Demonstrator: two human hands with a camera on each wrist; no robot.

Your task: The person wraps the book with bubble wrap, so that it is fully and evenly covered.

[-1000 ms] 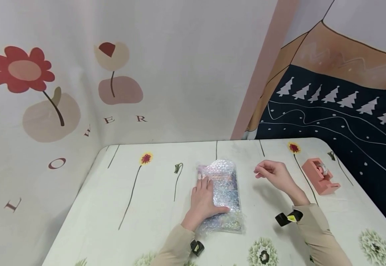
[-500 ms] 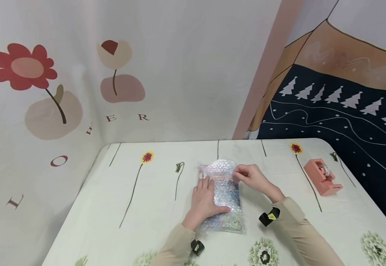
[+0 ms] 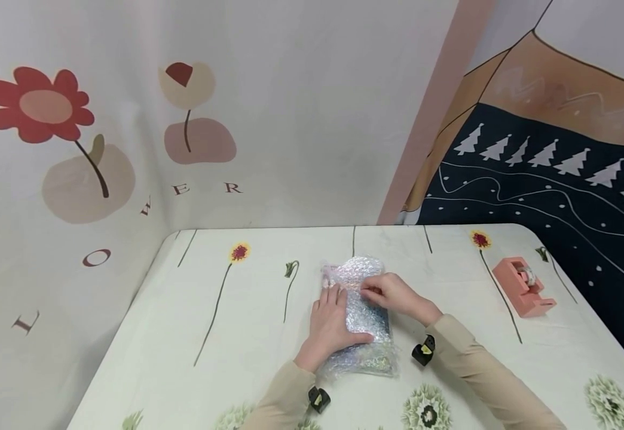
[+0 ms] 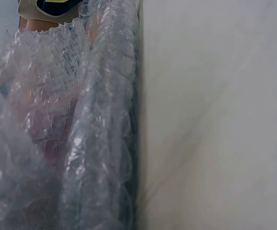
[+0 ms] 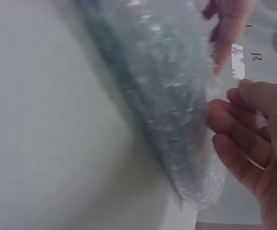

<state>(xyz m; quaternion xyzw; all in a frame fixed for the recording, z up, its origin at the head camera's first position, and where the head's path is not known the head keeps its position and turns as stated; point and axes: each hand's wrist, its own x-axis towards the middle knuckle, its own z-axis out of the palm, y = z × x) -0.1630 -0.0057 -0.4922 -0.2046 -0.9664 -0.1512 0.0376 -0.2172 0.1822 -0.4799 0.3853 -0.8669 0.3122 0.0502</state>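
A flat, rectangular, book-like package in clear bubble wrap (image 3: pixel 368 316) lies on the table, with colourful print showing through. My left hand (image 3: pixel 329 327) rests flat on its left part, fingers straight and thumb stretched across. Over its upper right part is my right hand (image 3: pixel 388 291), close above the wrap. In the right wrist view, the thumb and index finger of the right hand (image 5: pixel 258 124) pinch a short strip of clear tape (image 5: pixel 238 60). The wrapped edge (image 4: pixel 105 115) fills the middle of the left wrist view, where the left hand is out of sight.
A pink tape dispenser (image 3: pixel 523 288) with a roll in it stands at the table's right side. The flower-printed tablecloth (image 3: pixel 156 334) runs back to a printed curtain (image 3: pixel 301 119). A dark cloth with white trees (image 3: pixel 548 185) hangs at the right.
The right hand has moved left from beside the package to over its upper right part. The left hand has stayed in place on the bubble wrap.
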